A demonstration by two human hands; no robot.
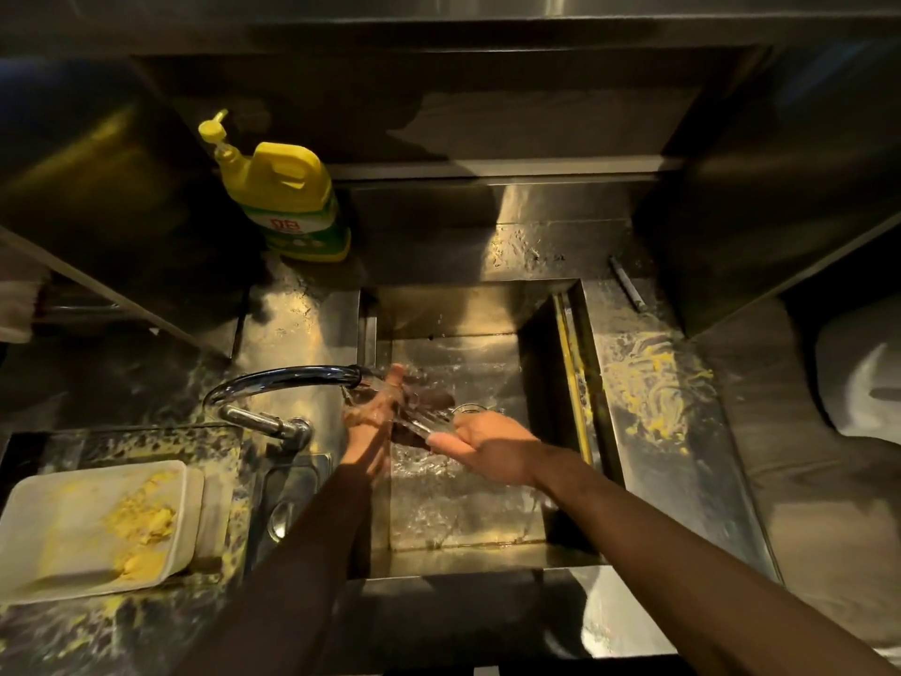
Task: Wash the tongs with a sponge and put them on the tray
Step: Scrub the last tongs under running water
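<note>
Metal tongs (423, 421) lie across the steel sink (560, 363) under the running tap. My right hand (487, 448) grips their near end. My left hand (373, 407) is at the far end, right under the tap's spout, with its fingers around the wet tips; the blur hides whether it also holds a sponge. Water splashes on the sink floor below both hands. A white tray (58, 519) smeared with yellow batter sits on the counter at the lower left.
The chrome tap (273, 383) arches from the left over the sink. A yellow dish soap bottle (287, 197) stands behind it. Yellow residue covers the right counter (653, 383), where a thin metal rod (629, 283) lies.
</note>
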